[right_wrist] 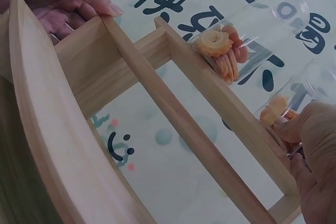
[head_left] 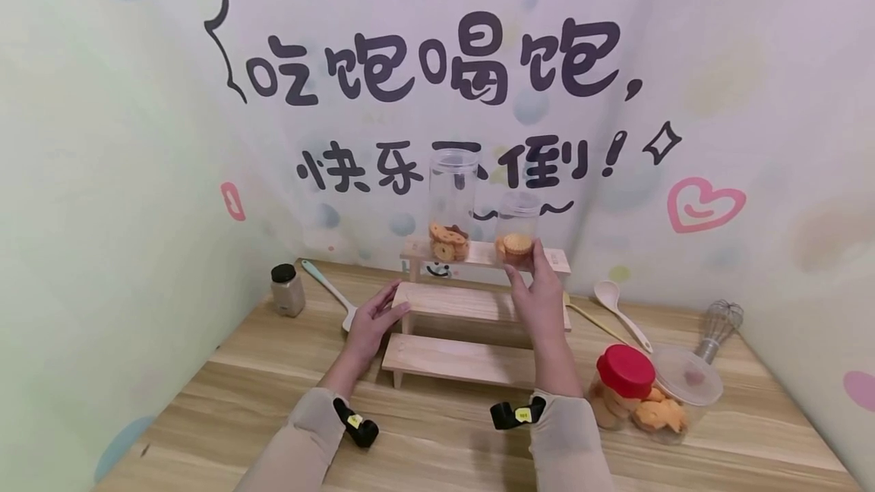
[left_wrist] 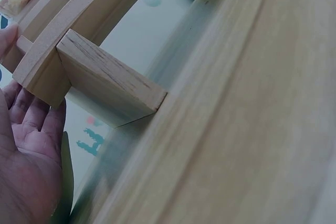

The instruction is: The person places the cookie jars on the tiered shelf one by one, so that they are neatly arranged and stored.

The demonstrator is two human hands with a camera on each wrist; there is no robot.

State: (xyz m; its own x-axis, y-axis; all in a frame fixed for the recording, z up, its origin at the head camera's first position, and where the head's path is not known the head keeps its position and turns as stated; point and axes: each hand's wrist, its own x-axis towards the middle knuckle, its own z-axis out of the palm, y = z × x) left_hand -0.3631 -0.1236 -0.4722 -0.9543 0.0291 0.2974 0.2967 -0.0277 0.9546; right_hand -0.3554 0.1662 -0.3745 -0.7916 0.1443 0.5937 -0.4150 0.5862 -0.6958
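Observation:
A three-step wooden rack point(head_left: 454, 302) stands on the table. My left hand point(head_left: 367, 323) grips the left end of its middle step, thumb on top and fingers beneath, seen also in the left wrist view. On the right part of the top step, my right hand point(head_left: 540, 298) holds a short clear jar point(head_left: 517, 220) of cookies by its lower side. Its base is partly hidden by the fingers in the right wrist view. A taller clear jar point(head_left: 452, 192), with ring-shaped cookies at the bottom, stands to its left on the same step.
Right of the rack are a red-lidded jar point(head_left: 625, 372), a pack of cookies point(head_left: 659, 414), a clear lid point(head_left: 687, 376), a whisk point(head_left: 718, 329) and a pale spoon point(head_left: 618, 310). Left are a black-capped jar point(head_left: 287, 291) and a blue-handled utensil point(head_left: 326, 283). A printed cloth hangs behind.

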